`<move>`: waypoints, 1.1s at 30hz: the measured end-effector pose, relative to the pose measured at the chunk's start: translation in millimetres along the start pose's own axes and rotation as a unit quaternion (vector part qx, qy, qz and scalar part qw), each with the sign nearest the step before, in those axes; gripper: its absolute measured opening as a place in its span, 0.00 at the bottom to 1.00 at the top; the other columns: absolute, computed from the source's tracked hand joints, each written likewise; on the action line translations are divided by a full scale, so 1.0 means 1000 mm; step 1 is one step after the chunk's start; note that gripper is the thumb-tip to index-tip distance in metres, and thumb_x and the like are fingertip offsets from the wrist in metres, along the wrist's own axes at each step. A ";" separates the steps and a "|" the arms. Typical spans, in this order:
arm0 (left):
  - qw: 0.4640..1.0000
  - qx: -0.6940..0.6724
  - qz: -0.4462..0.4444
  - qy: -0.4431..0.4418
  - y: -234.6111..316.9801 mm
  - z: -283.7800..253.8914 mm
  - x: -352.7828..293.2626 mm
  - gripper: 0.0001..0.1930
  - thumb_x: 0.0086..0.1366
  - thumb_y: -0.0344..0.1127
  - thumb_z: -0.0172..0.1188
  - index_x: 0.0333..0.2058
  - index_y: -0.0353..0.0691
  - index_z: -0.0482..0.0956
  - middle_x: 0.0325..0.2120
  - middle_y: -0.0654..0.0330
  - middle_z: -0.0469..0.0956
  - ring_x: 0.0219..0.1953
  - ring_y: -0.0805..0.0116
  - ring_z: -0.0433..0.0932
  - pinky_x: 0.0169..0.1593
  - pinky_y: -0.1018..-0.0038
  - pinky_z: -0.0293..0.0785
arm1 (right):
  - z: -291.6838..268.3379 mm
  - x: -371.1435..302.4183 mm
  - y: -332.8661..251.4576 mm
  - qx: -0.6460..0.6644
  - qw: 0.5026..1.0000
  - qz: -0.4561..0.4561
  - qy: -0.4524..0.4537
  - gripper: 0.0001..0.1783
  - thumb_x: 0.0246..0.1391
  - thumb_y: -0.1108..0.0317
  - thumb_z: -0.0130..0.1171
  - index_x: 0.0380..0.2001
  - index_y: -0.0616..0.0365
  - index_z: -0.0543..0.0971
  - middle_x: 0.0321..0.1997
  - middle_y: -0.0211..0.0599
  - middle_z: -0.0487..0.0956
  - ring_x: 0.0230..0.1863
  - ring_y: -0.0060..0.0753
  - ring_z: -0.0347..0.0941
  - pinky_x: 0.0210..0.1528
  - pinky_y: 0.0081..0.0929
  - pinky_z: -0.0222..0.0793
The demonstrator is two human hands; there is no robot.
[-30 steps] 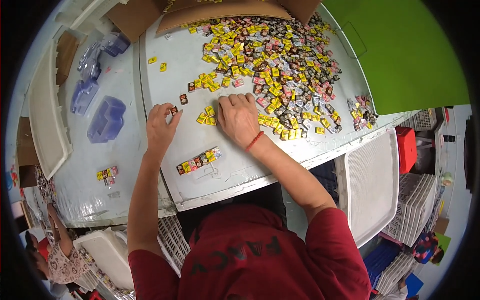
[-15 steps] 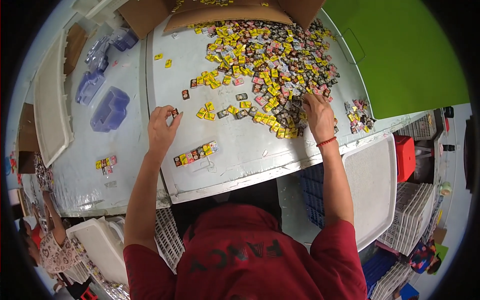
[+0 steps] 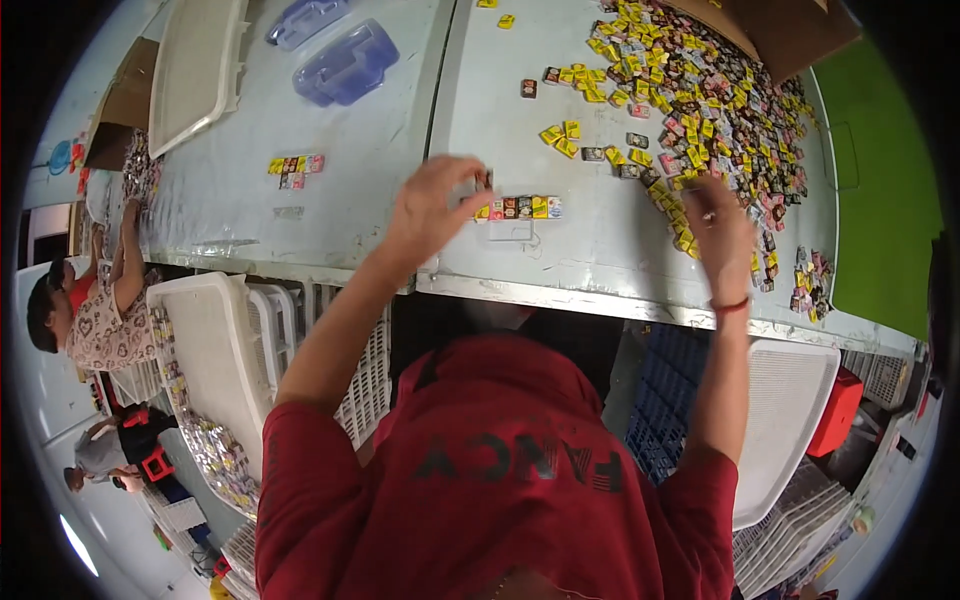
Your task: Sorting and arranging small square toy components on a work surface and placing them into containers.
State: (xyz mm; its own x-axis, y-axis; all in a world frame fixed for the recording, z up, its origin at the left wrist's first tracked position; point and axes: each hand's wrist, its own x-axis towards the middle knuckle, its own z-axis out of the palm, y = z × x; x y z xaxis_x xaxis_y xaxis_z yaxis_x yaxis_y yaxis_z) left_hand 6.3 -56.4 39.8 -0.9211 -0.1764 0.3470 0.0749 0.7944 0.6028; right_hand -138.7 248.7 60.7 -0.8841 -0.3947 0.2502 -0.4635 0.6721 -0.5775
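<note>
A small dark brown box [image 3: 484, 181] is pinched between the thumb and fingers of my left hand [image 3: 424, 212], just above the left end of a short row of small boxes [image 3: 525, 208]. The row lies flat on the table, with yellow, pink, brown and black boxes side by side. My right hand [image 3: 722, 235] is over the near edge of a large mixed pile of these small boxes [image 3: 705, 85]. Its fingers are curled together, and what they hold, if anything, is hard to make out. Several loose yellow boxes [image 3: 562, 138] lie between the hands and the pile.
Across the table seam sits a small cluster of boxes [image 3: 295, 168], with blue translucent trays [image 3: 348, 62] and a white tray [image 3: 197, 75] farther back. A cardboard box [image 3: 800, 35] stands behind the pile. Another person [image 3: 105, 310] works at the far left.
The view has swung left, shifting the table rightward in the picture. My left hand has brought the brown box to the row's left end. My right hand has drawn back toward the pile's near edge.
</note>
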 end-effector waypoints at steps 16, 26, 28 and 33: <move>0.990 0.032 0.134 0.001 0.002 0.023 -0.040 0.19 0.46 0.35 0.70 0.39 0.38 0.78 0.34 0.58 0.72 0.38 0.59 0.71 0.41 0.68 0.73 | 0.112 -0.062 -0.115 0.084 0.993 -0.078 -0.013 0.14 0.45 0.74 0.65 0.38 0.60 0.77 0.29 0.45 0.78 0.32 0.45 0.78 0.33 0.33 0.74; 0.989 0.024 0.142 0.019 -0.003 0.028 -0.044 0.18 0.46 0.32 0.70 0.38 0.40 0.78 0.34 0.60 0.72 0.37 0.60 0.72 0.40 0.68 0.73 | 0.105 -0.073 -0.099 0.140 0.989 0.026 0.026 0.15 0.46 0.70 0.67 0.37 0.61 0.77 0.32 0.41 0.78 0.28 0.34 0.77 0.30 0.28 0.73; 0.990 0.017 0.134 0.029 0.002 0.028 -0.043 0.17 0.46 0.31 0.70 0.38 0.40 0.78 0.35 0.61 0.73 0.38 0.60 0.73 0.40 0.68 0.73 | 0.107 -0.072 -0.097 0.200 0.977 0.072 0.032 0.12 0.50 0.70 0.66 0.37 0.62 0.77 0.28 0.31 0.78 0.23 0.17 0.68 0.28 0.15 0.66; 0.985 0.007 0.170 -0.002 0.008 0.024 -0.030 0.17 0.49 0.28 0.65 0.40 0.39 0.78 0.38 0.62 0.74 0.41 0.61 0.73 0.43 0.69 0.73 | 0.099 -0.070 -0.085 0.247 0.959 0.135 0.016 0.11 0.55 0.69 0.63 0.38 0.63 0.77 0.27 0.24 0.76 0.25 0.11 0.66 0.28 0.11 0.62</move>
State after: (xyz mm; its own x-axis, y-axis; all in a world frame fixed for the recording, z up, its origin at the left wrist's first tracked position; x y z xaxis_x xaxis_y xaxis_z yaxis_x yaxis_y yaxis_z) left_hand 25.7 -30.3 17.0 -0.8456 0.1029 0.5238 0.3732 0.8157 0.4421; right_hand -31.5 157.2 15.6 -0.9731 -0.2230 0.0578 -0.1385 0.3658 -0.9203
